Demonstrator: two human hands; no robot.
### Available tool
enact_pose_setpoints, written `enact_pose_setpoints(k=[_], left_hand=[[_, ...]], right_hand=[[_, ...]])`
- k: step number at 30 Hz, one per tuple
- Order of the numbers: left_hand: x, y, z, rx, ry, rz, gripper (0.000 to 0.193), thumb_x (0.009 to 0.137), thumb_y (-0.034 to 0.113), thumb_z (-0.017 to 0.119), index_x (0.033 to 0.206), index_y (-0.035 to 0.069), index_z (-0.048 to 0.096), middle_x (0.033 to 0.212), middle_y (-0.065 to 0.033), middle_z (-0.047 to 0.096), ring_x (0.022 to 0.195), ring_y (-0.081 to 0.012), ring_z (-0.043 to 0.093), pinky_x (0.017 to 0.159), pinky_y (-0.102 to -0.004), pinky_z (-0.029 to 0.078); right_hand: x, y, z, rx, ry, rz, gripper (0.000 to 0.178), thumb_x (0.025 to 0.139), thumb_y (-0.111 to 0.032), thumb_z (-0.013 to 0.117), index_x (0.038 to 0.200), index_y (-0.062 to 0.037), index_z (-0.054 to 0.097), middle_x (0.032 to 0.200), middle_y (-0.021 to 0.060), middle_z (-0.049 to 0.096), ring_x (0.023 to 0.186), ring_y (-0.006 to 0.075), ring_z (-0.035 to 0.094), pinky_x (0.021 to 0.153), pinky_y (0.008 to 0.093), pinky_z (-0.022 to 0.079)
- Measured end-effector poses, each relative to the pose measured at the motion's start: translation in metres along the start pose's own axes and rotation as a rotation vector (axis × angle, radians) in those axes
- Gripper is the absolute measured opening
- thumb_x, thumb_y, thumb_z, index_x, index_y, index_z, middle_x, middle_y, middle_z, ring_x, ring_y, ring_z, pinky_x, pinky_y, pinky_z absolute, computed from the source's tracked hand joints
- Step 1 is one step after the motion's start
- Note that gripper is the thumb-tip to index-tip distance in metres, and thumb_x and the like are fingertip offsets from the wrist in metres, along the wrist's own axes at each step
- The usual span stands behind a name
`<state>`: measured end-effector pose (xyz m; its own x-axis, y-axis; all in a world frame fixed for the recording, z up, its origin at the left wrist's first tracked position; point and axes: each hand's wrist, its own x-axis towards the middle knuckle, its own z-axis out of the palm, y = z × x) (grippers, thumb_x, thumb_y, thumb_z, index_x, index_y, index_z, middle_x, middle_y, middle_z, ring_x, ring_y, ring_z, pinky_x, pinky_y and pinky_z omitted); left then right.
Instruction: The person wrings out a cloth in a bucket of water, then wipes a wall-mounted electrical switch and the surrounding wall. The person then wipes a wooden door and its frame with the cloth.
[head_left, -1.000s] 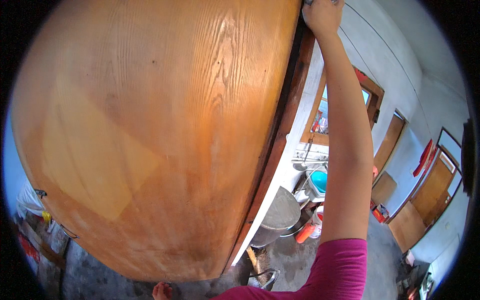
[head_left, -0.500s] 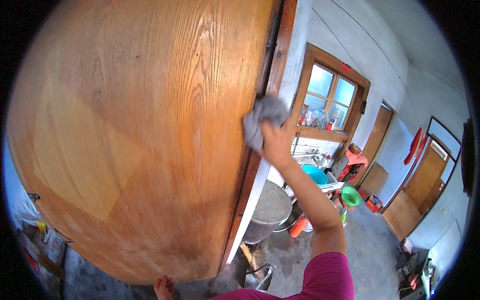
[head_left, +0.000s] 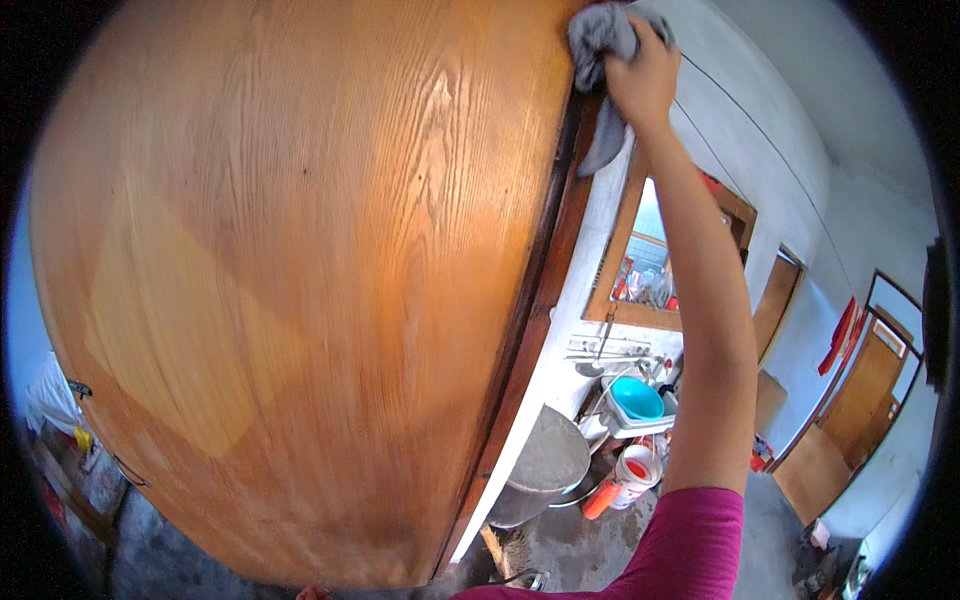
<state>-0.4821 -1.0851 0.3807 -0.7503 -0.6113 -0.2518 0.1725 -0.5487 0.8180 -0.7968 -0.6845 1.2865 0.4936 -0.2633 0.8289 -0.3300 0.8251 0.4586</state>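
A wooden door [head_left: 330, 280] with bold grain and a paler diamond-shaped patch fills the left and middle of the view. My right hand [head_left: 648, 82] is raised high, closed on a grey cloth [head_left: 603, 38] at the upper hinge-side edge of the door. A loose end of the cloth hangs down over the dark wooden door frame [head_left: 560, 270]. Of my left hand [head_left: 313, 593] only a sliver shows at the lower edge, beneath the door; its fingers are hidden.
Right of the frame stand a large grey lidded vat [head_left: 545, 455], a white bucket [head_left: 636, 472] and a turquoise basin [head_left: 637, 398]. A broom [head_left: 508, 550] rests on the floor near the frame. Behind my arm is a wood-framed window [head_left: 625, 290]. A metal latch [head_left: 80, 388] projects from the door's left edge.
My right hand has moved up and slightly right along the door's edge, taking the grey cloth with it. My left hand has dropped almost out of view. The view has shifted a little.
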Motion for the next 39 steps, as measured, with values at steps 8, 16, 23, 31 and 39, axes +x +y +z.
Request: enact_pose_setpoints(k=[8,16,23,31,39], left_hand=[[0.006,-0.039,0.014,-0.039,0.19,-0.034,0.031,0.095,0.028,0.071,0.073,0.013,0.055,0.058,-0.0014,0.053,0.043,-0.0117,0.044,0.037,-0.0272,0.038],[-0.024,-0.006,0.048,0.089,0.068,-0.265,0.022,0.096,0.028,0.067,0.084,0.01,0.061,0.064,-0.0048,0.059,0.047,-0.0144,0.052,0.038,-0.0302,0.041],[-0.026,0.008,0.043,0.003,0.128,-0.19,0.016,0.097,0.025,0.066,0.093,0.01,0.064,0.074,-0.0038,0.065,0.06,-0.0146,0.06,0.049,-0.0284,0.048],[-0.028,0.004,0.005,-0.026,0.196,-0.179,0.01,0.096,0.022,0.068,0.097,0.013,0.066,0.078,-0.0023,0.068,0.065,-0.0154,0.065,0.05,-0.0274,0.049],[-0.041,-0.006,-0.033,0.042,0.168,-0.111,0.015,0.098,0.026,0.067,0.1,0.011,0.067,0.08,-0.0043,0.069,0.06,-0.016,0.063,0.044,-0.0281,0.044]], right_hand=[[0.012,-0.003,0.027,-0.329,-0.157,0.033,0.06,0.075,-0.015,0.068,0.133,-0.0072,0.058,0.115,0.0201,0.07,0.112,0.0481,0.053,0.101,0.0493,0.044],[-0.087,-0.057,-0.047,-0.211,-0.399,-0.02,0.067,0.068,-0.008,0.073,0.132,0.0001,0.056,0.112,0.0254,0.066,0.113,0.0486,0.049,0.107,0.0508,0.036],[-0.184,-0.118,-0.112,-0.081,-0.68,-0.056,0.062,0.059,-0.007,0.077,0.119,-0.0082,0.061,0.105,0.0187,0.067,0.104,0.0425,0.054,0.093,0.0498,0.044],[-0.089,-0.072,-0.081,-0.106,-0.398,0.131,0.07,0.061,0.009,0.067,0.127,-0.0093,0.057,0.124,0.0203,0.063,0.124,0.0484,0.047,0.11,0.0508,0.039],[-0.043,-0.038,-0.001,-0.432,-0.241,-0.137,0.041,0.078,-0.015,0.067,0.119,-0.009,0.068,0.125,0.0123,0.068,0.114,0.0333,0.061,0.101,0.0452,0.038]])
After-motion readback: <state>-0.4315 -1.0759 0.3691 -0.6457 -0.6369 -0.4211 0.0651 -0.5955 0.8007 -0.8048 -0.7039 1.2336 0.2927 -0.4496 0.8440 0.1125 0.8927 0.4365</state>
